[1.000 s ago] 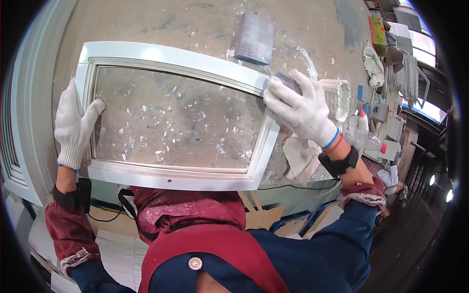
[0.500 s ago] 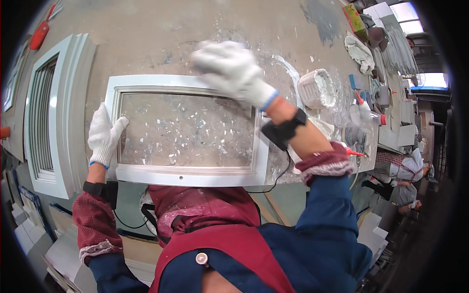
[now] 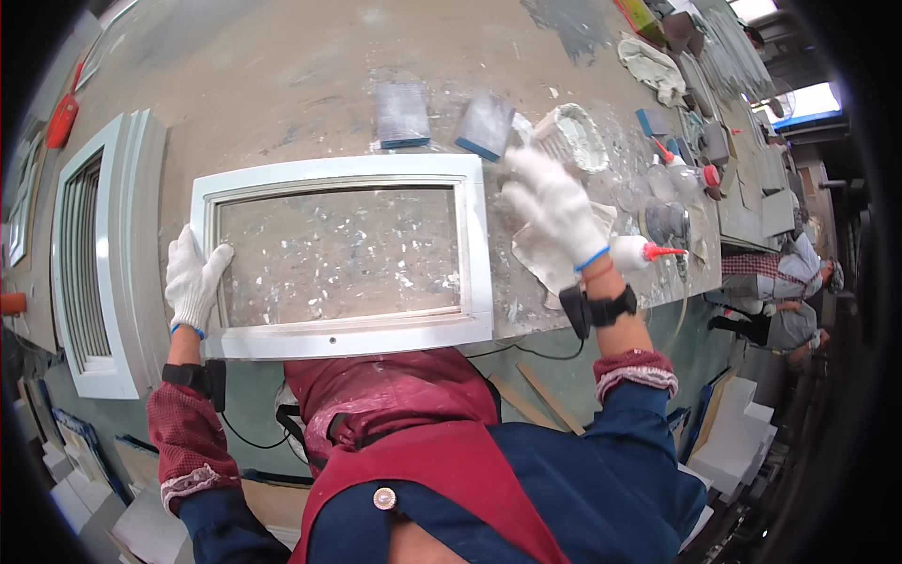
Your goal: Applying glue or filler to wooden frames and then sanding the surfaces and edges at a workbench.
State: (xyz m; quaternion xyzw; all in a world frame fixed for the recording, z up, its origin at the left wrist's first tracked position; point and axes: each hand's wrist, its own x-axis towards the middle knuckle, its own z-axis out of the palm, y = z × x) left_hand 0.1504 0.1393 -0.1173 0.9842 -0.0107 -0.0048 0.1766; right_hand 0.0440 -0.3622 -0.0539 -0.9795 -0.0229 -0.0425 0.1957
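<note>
A white rectangular frame [image 3: 343, 338] with an open middle lies flat on the worktable before me. My left hand [image 3: 195, 277], in a white knit glove, grips its left rail, thumb over the inner edge and fingers along the outside. Off the frame's right side is my gloved right hand [image 3: 554, 209], smeared by motion. Its fingers look spread and nothing shows in them. Beneath that hand lies a crumpled cream cloth [image 3: 531, 254]. Past the frame's far rail rest two blue-and-grey sanding blocks, one left [image 3: 402, 115] and one right [image 3: 485, 124].
A stack of white frames [image 3: 108, 263] stands on the left. At right are a white-crusted tub [image 3: 575, 136], a red-tipped glue bottle [image 3: 631, 252], a sander [image 3: 665, 224] with a hose, and a blue block [image 3: 650, 120]. People work far right.
My right hand has moved from over the frame's far rail to the right, above the cloth. Two sanding blocks now show beyond the frame. My left hand stays on the left rail.
</note>
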